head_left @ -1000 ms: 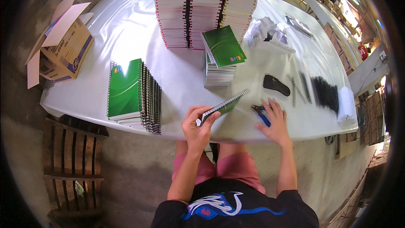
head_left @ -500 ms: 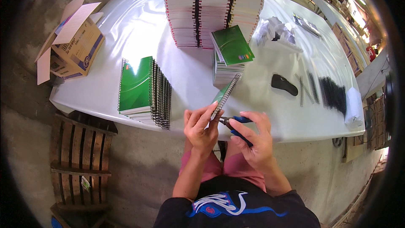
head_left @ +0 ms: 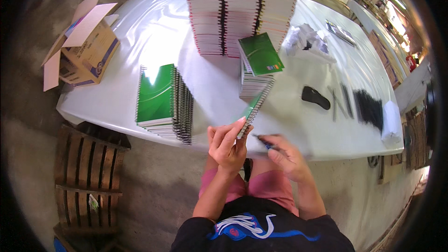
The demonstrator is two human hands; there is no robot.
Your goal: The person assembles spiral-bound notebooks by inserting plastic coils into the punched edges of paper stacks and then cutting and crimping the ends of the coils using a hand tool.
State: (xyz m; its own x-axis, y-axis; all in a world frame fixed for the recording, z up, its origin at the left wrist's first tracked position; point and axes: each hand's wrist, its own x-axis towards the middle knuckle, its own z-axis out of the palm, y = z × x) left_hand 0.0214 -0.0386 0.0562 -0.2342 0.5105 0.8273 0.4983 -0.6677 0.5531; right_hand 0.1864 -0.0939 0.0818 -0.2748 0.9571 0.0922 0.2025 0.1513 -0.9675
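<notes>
Tilted up over the table's near edge, a green spiral notebook [head_left: 257,107] is gripped near its lower end by my left hand [head_left: 228,147]. Its wire coil faces right. My right hand [head_left: 287,156], partly blurred, is closed round blue-handled pliers [head_left: 267,143], whose tip points at the coil's lower end but stands apart from it. Beyond the held notebook is a stack of white-paged books [head_left: 252,84] with a loose green cover [head_left: 261,53] on top. To the left stands a pile of green spiral notebooks [head_left: 156,95], coils toward the right.
Tall stacks of red [head_left: 205,23], pink [head_left: 241,23] and yellow [head_left: 276,18] notebooks rise at the back. On the right lie a black flat pad [head_left: 316,97], loose black coils [head_left: 367,109], crumpled white plastic [head_left: 305,39] and a white roll [head_left: 391,121]. An open carton [head_left: 91,51] stands far left, a wooden chair [head_left: 88,177] below.
My right hand has drawn the pliers away from the notebook's coil, and its fingers have closed in on the handles. My left hand still holds the notebook.
</notes>
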